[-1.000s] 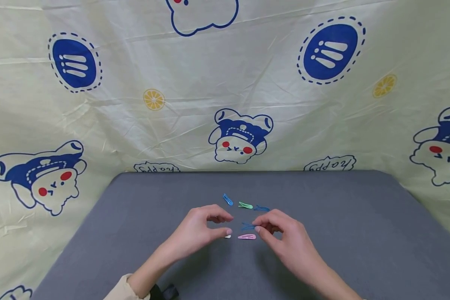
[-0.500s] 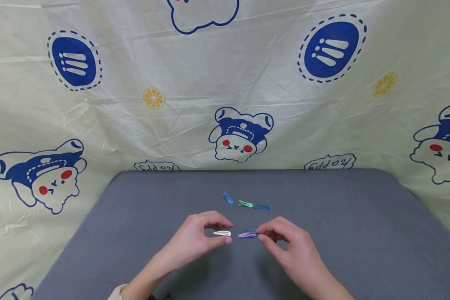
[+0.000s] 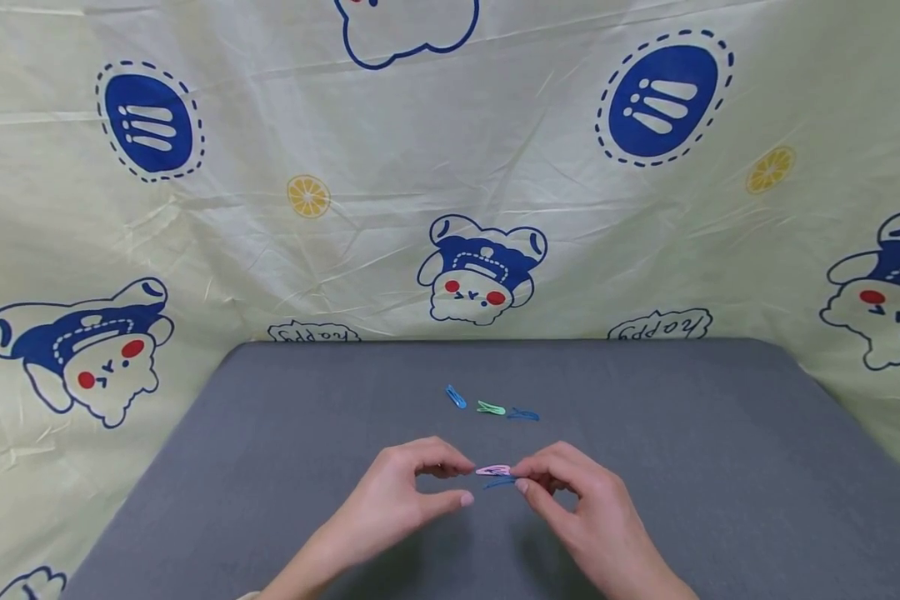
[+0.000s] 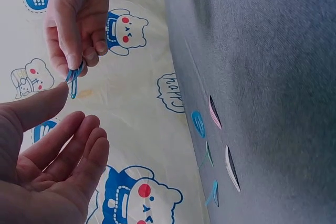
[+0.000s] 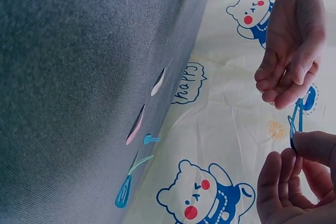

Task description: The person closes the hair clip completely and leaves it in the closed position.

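My right hand (image 3: 585, 500) pinches a blue snap hair clip (image 5: 296, 121) between thumb and fingers, raised above the table. The clip's two arms stand spread apart and point toward my left hand (image 3: 401, 492). That hand holds nothing; its thumb and fingers are apart, fingertips close to the clip's free end. On the table below lies a pink hair clip (image 3: 492, 471), which the held clip partly overlaps in the head view. A white hair clip (image 4: 232, 169) is hidden behind my left hand in the head view but shows in both wrist views.
Farther back on the grey table (image 3: 307, 400) lie a light blue hair clip (image 3: 456, 397), a green one (image 3: 491, 407) and a darker blue one (image 3: 523, 414). The green and darker blue clips have spread arms. A printed cloth (image 3: 375, 275) hangs behind the table.
My right hand has moved the blue clip toward me, from beyond the pink clip to its near side. My left hand has shifted right and nearer, now covering the white clip in the head view.
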### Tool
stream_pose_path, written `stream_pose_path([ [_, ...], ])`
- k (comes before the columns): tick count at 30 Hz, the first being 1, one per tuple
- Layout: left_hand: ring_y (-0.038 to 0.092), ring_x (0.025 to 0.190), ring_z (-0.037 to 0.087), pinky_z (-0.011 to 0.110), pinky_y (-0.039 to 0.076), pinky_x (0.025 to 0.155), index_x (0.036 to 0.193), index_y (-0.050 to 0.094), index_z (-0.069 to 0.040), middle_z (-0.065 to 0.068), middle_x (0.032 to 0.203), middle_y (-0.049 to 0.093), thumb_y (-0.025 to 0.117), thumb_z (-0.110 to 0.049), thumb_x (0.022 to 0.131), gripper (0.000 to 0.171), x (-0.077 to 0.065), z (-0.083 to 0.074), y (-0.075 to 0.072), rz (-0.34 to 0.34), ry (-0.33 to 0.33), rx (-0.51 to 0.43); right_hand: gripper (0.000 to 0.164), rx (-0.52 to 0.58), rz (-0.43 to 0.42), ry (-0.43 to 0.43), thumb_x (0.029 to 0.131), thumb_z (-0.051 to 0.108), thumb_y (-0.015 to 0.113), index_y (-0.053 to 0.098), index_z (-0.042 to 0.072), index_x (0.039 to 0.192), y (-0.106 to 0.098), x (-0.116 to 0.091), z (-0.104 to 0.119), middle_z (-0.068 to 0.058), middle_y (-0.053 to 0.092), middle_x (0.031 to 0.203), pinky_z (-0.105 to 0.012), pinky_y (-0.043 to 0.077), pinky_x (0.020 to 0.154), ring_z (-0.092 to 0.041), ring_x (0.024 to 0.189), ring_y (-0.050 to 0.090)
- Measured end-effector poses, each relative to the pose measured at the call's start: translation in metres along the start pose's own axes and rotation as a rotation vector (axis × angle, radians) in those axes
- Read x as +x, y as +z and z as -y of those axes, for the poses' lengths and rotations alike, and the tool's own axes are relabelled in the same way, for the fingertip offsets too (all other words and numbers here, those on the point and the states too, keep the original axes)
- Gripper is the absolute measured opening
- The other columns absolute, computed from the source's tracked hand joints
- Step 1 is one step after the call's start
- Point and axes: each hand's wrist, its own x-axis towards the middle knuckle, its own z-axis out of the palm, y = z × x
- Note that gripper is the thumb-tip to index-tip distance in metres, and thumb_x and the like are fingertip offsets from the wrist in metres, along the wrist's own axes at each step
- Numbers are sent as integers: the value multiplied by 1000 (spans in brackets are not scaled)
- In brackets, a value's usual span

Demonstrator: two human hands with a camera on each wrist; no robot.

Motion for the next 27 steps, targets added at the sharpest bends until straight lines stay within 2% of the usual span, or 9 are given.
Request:
stream_pose_path([
  [4,62,96,8,32,51,88,103,74,-26,-16,99,67,80,-15,83,24,-1,0,5,-34,41,19,33,2,-3,-45,86,1,74,69,32,95,0,-1,0,18,60,91,-26,52,69,-4,76,59],
  [9,62,95,8,32,51,87,103,74,-23,-17,99,66,81,-17,83,22,-2,-1,11,-74,96,27,33,14,1,-61,86,0,74,70,31,96,1,-1,1,18,60,93,-26,53,70,-4,77,59],
  [16,62,97,8,31,51,88,104,74,-21,-14,101,67,81,-20,83,22,-3,-2,16,-87,135,42,30,22,8,-97,86,3,74,71,30,99,3,-4,1,18,61,96,-25,52,68,-3,77,58],
  [23,63,93,8,29,52,84,100,75,-16,-10,98,68,80,-14,83,19,-3,1,22,-134,225,47,28,11,-9,-128,87,6,74,71,30,100,6,-5,-1,18,61,96,-25,52,67,-2,77,58],
  [27,64,90,10,29,52,81,96,76,-18,-11,95,69,79,-14,84,14,-4,1,24,-183,195,-11,26,7,-12,-94,87,9,75,71,31,101,7,-5,-1,20,61,95,-25,52,66,-2,76,58],
])
